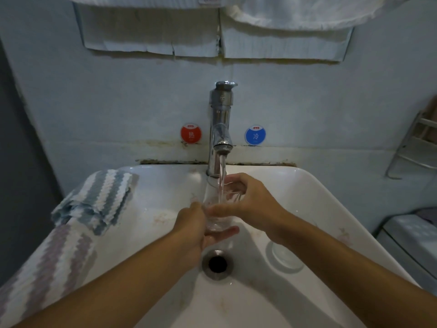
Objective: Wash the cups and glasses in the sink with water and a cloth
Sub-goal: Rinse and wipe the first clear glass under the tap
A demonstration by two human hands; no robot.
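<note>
Clear glass (218, 209) is held under the tap (221, 129) stream. Base is cupped by left hand (194, 230); rim is grasped by right hand (250, 204). A second glass (285, 254) is possibly lying near right in the sink (307, 185).

We reach both bare forearms in from the near edge, converging toward the middle. Our left hand (192, 229) sits low, palm turned up, fingers extended rightward and thumb raised. Our right hand (248, 204) sits just beyond it, fingers curled over the far side, thumb pointing left toward the other thumb.

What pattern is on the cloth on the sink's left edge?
Blue, grey and white zigzag stripes on the cloth, head view.
</note>
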